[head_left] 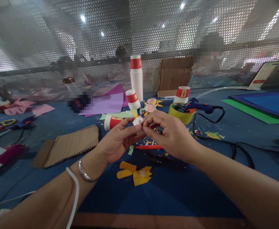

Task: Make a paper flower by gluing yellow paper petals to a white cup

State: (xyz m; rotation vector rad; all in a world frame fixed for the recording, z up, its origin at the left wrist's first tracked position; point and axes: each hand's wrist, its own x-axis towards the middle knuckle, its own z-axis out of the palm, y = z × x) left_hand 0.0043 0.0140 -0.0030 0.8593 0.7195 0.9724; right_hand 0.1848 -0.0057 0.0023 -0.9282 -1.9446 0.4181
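Note:
My left hand (116, 140) and my right hand (168, 133) meet above the blue table (168, 194), fingertips pinched together on a small white piece (138, 121), perhaps a cup bottom. Both hands are closed around it. Directly below lies a yellow paper flower cutout (135, 173) and a red strip (150, 147). A red-and-white paper cup (112, 121) lies on its side just behind my left fingers. A tall stack of paper cups (136, 78) stands further back.
A corrugated cardboard piece (67, 145) lies left. A yellow tape roll (181, 113) and blue glue gun (198, 106) with a black cord (234, 144) sit right. Purple paper (106, 103), scissors (1, 124), green and blue sheets (268, 106) and a perforated screen (58, 41) surround.

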